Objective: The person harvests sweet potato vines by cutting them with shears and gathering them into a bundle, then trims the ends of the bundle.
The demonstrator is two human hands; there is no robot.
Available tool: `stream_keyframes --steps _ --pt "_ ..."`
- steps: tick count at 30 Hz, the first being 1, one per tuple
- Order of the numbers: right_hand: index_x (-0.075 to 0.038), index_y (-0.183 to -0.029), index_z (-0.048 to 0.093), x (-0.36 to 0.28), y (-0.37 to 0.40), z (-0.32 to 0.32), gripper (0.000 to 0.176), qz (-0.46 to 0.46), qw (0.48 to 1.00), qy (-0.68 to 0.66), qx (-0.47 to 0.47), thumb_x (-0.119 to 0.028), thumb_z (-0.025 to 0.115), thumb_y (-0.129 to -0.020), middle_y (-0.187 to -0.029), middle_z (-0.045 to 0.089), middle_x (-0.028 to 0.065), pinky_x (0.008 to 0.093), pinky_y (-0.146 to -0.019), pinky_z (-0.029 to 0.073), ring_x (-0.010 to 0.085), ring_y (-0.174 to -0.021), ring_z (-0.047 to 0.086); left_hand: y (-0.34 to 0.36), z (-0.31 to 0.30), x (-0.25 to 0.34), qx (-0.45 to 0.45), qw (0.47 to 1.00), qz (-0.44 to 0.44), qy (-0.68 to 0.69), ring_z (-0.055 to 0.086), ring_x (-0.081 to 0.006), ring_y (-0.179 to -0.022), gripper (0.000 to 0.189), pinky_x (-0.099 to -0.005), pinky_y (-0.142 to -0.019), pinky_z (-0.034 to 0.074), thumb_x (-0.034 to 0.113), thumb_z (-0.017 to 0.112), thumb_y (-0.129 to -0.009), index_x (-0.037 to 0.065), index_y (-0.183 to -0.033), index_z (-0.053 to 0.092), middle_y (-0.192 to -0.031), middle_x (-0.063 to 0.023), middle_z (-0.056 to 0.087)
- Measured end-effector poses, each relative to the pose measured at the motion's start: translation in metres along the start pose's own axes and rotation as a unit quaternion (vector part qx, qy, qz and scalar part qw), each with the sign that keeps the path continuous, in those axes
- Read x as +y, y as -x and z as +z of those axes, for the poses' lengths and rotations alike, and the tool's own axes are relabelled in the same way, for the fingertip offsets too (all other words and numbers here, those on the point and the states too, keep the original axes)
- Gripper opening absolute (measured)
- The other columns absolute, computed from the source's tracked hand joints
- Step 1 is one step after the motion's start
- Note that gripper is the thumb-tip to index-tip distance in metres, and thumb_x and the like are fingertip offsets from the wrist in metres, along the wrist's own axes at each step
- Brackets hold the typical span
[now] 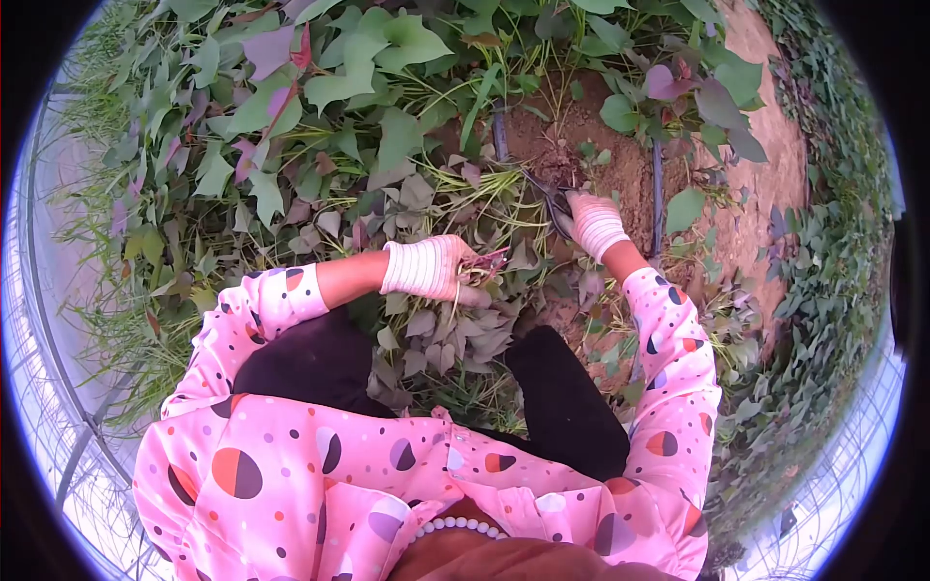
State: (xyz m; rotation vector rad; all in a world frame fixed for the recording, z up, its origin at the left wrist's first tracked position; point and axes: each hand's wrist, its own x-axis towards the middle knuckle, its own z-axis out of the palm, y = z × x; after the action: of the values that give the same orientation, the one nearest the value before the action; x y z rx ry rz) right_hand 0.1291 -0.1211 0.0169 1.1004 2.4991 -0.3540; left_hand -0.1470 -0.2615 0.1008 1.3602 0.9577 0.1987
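My left hand [436, 269], in a pale glove with a ribbed cuff, is closed around a bunch of cut leafy stems [482, 261]. Drooping greyish leaves [450, 334] hang below its fingers. To the right, my right hand [593, 223], gloved the same way, grips dark-handled scissors [555, 206]. Their blades point up and left, near pale green vine stems [499, 184] and the base of a plant [557, 160] in the soil. Leaves and the glove partly hide the scissors' handles.
Dense green and purple vine leaves [378, 58] fill the far side and left. Dark drip hoses [658, 194] run along the brown soil [620, 145]. A bare dirt path [765, 145] lies to the right, with another leafy row [833, 223] beyond.
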Motion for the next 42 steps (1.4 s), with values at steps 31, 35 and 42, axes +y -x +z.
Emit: stream_keyframes --steps 31,35,42 --pt "-0.002 -0.092 0.071 -0.002 -0.033 -0.072 0.046 0.108 0.974 0.053 -0.191 -0.045 0.057 -0.083 -0.094 0.068 0.0202 0.0414 -0.083 0.052 0.0336 -0.093 0.066 0.004 -0.004 -0.009 -0.08 0.996 -0.019 -0.043 0.049 -0.016 -0.051 0.046 -0.0335 -0.053 0.045 0.046 0.073 -0.074 0.009 -0.101 0.067 -0.058 -0.0058 0.056" --pt "-0.002 -0.102 0.069 -0.005 -0.038 -0.062 0.049 0.089 0.962 -0.025 -0.257 -0.045 0.051 -0.088 -0.109 0.065 0.0215 0.0421 -0.088 0.05 0.037 -0.102 0.062 0.002 0.0 -0.015 -0.083 0.995 -0.004 -0.049 0.049 -0.0171 -0.051 0.045 -0.0338 -0.054 0.045 0.045 0.073 -0.075 0.009 -0.101 0.067 -0.058 -0.0071 0.056" --pt "0.004 -0.088 0.067 0.04 -0.085 0.019 0.054 0.036 0.943 -0.248 -0.219 -0.049 0.054 -0.086 -0.077 0.066 0.0199 0.041 -0.067 0.05 0.0331 -0.069 0.064 0.004 -0.003 -0.004 -0.076 0.996 -0.02 -0.045 0.048 -0.0136 -0.053 0.045 -0.0337 -0.053 0.043 0.043 0.076 -0.075 0.001 -0.082 0.062 -0.058 -0.0076 0.055"
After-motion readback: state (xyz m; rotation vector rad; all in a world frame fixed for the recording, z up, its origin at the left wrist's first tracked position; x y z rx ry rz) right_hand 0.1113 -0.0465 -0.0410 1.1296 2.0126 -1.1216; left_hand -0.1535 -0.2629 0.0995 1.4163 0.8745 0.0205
